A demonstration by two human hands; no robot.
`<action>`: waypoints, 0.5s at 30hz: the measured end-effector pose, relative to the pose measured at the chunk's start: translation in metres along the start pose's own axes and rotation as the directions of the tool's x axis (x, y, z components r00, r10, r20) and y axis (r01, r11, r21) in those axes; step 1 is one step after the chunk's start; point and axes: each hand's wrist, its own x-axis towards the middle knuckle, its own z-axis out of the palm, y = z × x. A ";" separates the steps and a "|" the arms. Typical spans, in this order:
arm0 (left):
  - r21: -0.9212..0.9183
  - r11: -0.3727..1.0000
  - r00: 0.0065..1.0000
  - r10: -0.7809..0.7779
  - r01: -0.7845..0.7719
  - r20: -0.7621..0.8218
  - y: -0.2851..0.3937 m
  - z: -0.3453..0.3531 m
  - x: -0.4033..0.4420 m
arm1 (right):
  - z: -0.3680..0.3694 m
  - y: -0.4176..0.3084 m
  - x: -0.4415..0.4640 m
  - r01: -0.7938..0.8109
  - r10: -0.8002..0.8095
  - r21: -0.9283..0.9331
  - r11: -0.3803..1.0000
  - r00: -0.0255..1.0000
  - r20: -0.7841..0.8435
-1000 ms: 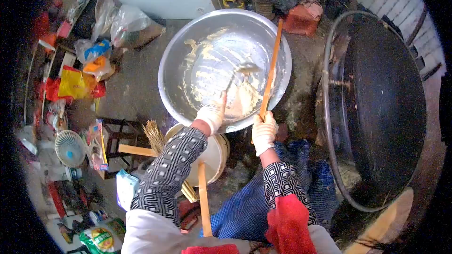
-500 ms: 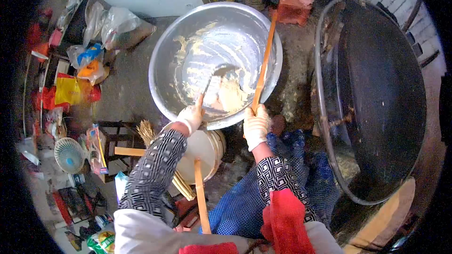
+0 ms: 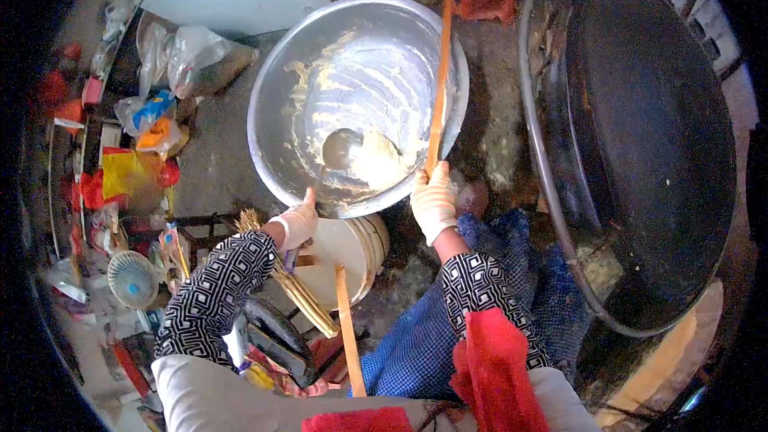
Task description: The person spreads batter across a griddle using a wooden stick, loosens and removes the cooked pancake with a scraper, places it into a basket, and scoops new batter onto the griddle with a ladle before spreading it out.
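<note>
A large metal basin [image 3: 276, 72] has pale batter [image 3: 380, 162] smeared over its inside and pooled near the close side. My left hand [image 3: 298, 222], in a pale glove, is closed at the basin's near-left rim around the handle of a ladle. The ladle's round bowl [image 3: 341, 149] rests in the basin beside the pooled batter; most of its handle is hard to make out. My gloved right hand [image 3: 434, 202] grips the lower end of a long flat wooden stick [image 3: 442, 84], which slants up along the basin's right side.
A big dark wok [image 3: 648, 152] with a metal rim stands at right. Below the basin are a white bucket [image 3: 364, 260], another wooden strip [image 3: 349, 328] and a straw brush [image 3: 308, 304]. Blue checked cloth [image 3: 424, 344] lies near my legs. Plastic bags [image 3: 200, 60] and a small fan [image 3: 133, 278] are at left.
My left hand has moved left and down toward the rim, and the ladle bowl has shifted left and turned its round face into view. My right hand still holds the wooden stick.
</note>
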 end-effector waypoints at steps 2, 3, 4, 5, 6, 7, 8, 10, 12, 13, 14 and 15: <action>0.052 0.998 0.988 0.050 -0.043 -0.149 -0.003 -0.007 -0.016 | -0.066 -0.019 0.009 -0.162 0.092 0.320 0.933 0.971 0.223; 0.145 0.989 0.967 0.074 -0.038 -0.245 0.001 0.001 -0.011 | -0.062 -0.019 0.009 -0.211 0.121 0.349 0.913 0.957 0.262; 0.233 0.972 0.934 0.103 -0.022 -0.342 0.009 0.016 0.005 | -0.053 -0.017 0.009 -0.255 0.145 0.373 0.892 0.943 0.299; 0.282 0.958 0.927 0.144 -0.043 -0.346 0.008 0.015 0.010 | -0.057 -0.017 0.012 -0.265 0.148 0.361 0.894 0.936 0.321; 0.331 0.941 0.918 0.185 -0.063 -0.350 0.007 0.015 0.016 | -0.059 -0.016 0.015 -0.274 0.151 0.348 0.896 0.928 0.342; 0.340 0.930 0.937 0.232 -0.136 -0.259 0.004 0.000 0.020 | -0.076 -0.021 0.017 -0.253 0.138 0.303 0.919 0.925 0.353; 0.340 0.917 0.947 0.276 -0.208 -0.165 -0.002 -0.022 0.021 | -0.086 -0.024 0.018 -0.228 0.123 0.260 0.938 0.922 0.366; -0.066 0.982 0.984 0.173 -0.175 -0.038 -0.026 -0.085 -0.018 | -0.085 -0.025 0.018 -0.190 0.095 0.252 0.949 0.934 0.346; -0.934 0.240 0.947 -0.244 0.267 0.208 -0.044 -0.122 -0.062 | -0.079 -0.020 0.014 -0.144 0.052 0.303 0.942 0.955 0.291; -0.741 -0.600 0.813 -0.243 0.303 0.529 -0.046 -0.118 -0.063 | -0.080 -0.020 0.014 -0.134 0.040 0.307 0.942 0.955 0.293; -0.884 -0.431 0.819 -0.432 0.181 0.378 -0.045 -0.090 -0.055 | -0.081 -0.021 0.015 -0.132 0.038 0.310 0.941 0.956 0.291; -0.934 -0.290 0.767 -0.545 0.208 0.340 -0.042 -0.071 -0.036 | -0.082 -0.021 0.014 -0.136 0.042 0.311 0.940 0.956 0.291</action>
